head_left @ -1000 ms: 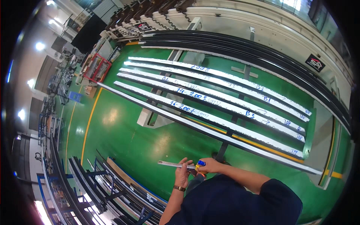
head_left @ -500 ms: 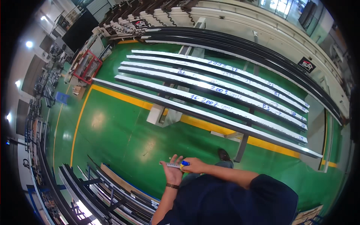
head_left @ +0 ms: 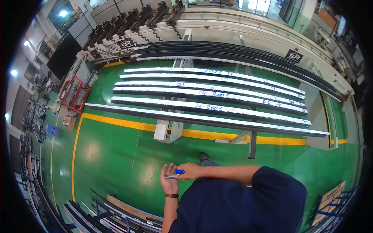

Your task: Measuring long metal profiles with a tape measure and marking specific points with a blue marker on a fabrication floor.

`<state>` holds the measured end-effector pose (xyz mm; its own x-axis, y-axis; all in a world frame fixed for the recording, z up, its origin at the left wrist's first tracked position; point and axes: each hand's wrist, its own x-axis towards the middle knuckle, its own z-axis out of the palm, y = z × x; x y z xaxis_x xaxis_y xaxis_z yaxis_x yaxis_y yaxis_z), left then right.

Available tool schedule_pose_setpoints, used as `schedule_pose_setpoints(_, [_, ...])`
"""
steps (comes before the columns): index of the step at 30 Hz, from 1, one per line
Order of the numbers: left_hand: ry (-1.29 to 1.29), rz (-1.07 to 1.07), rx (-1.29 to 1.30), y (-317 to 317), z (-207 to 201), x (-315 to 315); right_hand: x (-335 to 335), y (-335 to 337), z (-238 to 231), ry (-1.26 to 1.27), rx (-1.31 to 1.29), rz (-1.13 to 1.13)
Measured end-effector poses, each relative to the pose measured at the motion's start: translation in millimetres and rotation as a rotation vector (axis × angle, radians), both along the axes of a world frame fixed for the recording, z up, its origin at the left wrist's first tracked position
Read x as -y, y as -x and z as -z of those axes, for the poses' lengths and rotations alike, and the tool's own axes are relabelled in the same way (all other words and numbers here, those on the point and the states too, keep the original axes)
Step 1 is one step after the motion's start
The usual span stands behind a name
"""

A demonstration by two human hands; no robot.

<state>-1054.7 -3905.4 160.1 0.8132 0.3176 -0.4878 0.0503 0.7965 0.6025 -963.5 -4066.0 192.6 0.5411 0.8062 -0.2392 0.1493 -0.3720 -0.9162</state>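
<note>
In front of my body, my left hand point(head_left: 169, 175) is turned palm up, its fingers stretched and apart, a dark watch or band on the wrist. My right hand point(head_left: 189, 171) is closed around a pen-like tool point(head_left: 179, 172) with a bright blue end. A short pale shaft runs from it across my left palm, and a bit of yellow shows by the right fingers. Its exact kind is too small to make out. Beyond the hands, several long white-topped bars point(head_left: 217, 112) with blue handwriting lie side by side on supports, out of reach of both hands.
Long black profiles point(head_left: 233, 52) lie along a pale machine bed point(head_left: 248, 26) behind the bars. A support leg point(head_left: 252, 145) juts towards me. Racks of long profiles point(head_left: 112, 211) stand at lower left, another rack point(head_left: 330, 202) at lower right. A red cart point(head_left: 75, 95) stands at far left.
My view has turned, so the bars sit more level and shifted left. Both hands stay together, the tool still across the left palm, its pale shaft showing less.
</note>
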Motion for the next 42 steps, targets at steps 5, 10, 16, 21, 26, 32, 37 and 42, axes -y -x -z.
schedule_pose_setpoints(5, [0.133,0.239,-0.077,-22,-5,-6,-25,-20,4,-0.08,-0.005,0.049])
schedule_pose_setpoints(10, [0.317,0.368,-0.092,-78,-9,-37,-42,-87,-12,0.008,-0.256,0.025])
schedule_pose_setpoints(16, [0.119,0.644,-0.148,-176,2,-68,-47,-203,-1,-0.249,-0.324,0.417])
schedule_pose_setpoints(21, [0.004,0.828,-0.178,-286,-23,-77,-53,-295,18,-0.152,-0.32,0.462])
schedule_pose_setpoints(26, [-0.124,1.018,-0.09,-386,-51,-70,-65,-366,-8,-0.274,-0.518,0.662])
schedule_pose_setpoints(32, [-0.006,1.019,-0.154,-444,-38,-63,-65,-417,20,-0.347,-0.486,0.842])
schedule_pose_setpoints(37, [0.231,1.03,-0.07,-475,-36,-61,-41,-464,21,-0.404,-0.871,1.225])
schedule_pose_setpoints(42, [0.358,1.06,-0.159,-463,-32,-110,66,-537,42,-0.457,-0.413,1.56])
